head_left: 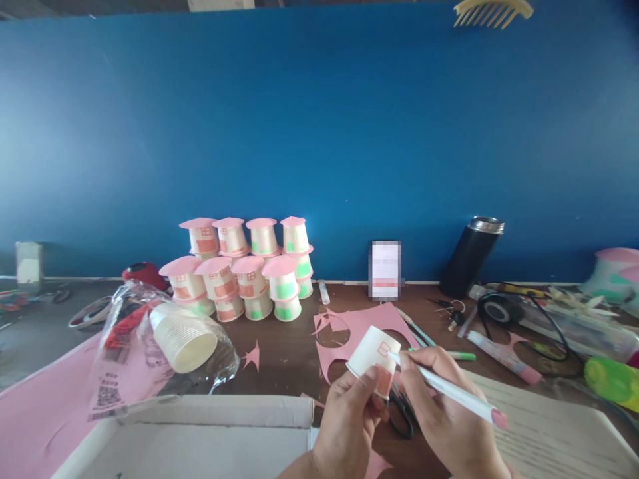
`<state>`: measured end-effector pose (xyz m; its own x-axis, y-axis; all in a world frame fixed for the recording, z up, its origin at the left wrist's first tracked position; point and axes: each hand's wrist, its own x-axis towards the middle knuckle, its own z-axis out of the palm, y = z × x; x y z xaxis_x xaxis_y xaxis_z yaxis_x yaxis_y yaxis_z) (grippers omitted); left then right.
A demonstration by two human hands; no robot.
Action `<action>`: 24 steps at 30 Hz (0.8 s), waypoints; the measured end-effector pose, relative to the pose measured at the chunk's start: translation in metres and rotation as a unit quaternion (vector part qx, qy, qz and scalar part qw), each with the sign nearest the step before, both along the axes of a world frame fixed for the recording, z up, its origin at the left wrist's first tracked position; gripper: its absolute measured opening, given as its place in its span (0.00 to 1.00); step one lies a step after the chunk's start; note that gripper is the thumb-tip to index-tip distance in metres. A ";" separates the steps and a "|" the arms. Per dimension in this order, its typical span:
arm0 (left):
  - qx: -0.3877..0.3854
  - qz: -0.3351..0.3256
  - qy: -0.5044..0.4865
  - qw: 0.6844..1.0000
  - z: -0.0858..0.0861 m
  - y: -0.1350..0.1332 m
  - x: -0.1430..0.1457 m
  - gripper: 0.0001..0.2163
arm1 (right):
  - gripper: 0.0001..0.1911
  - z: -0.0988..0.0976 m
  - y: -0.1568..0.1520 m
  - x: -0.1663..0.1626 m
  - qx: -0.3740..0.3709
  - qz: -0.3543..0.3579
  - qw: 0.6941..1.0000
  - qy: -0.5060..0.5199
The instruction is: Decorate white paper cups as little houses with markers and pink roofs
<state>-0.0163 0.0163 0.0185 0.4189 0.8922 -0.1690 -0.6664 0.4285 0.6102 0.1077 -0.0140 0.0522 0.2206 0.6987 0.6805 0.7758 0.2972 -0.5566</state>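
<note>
Reader: What do the two hands show?

Author: The left hand (347, 419) is clamped on a paper cup (363, 347), held above the counter (284, 382), rim downward and tilted. The right hand (444, 399) is closed around a white marker (462, 394), its tip at the edge of a pink window outline (384, 349); actual contact is too small to tell.

Reader: How is such a line best drawn?

Author: In my judgement, with light pressure, since the thin wall could dent. The left fingers should support the wall and turn the cup to meet the tip, while the thumb keeps off the filled pink patch (384, 382), which may smear if wet.

Reader: And the containers?

Author: At left, a clear plastic bag (107, 376) encloses a nested stack of cups (184, 338), mouths toward the viewer. Nearer, a white box (214, 409) is cut off by the lower edge; its pale floor shows. Near the wall (344, 133) leans a dark bottle (462, 263), contents hidden. A clear case (554, 327) lies at right, its contents indistinct.
</note>
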 end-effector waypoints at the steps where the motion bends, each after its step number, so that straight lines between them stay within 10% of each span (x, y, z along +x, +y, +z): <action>1: 0.000 -0.001 0.000 1.000 0.000 0.000 0.000 0.11 | 0.07 0.000 0.000 0.000 0.000 0.001 1.000 0.001; 24: -0.020 0.003 -0.018 1.000 0.005 -0.001 -0.001 0.10 | 0.08 0.000 0.000 -0.001 -0.004 0.005 1.000 0.005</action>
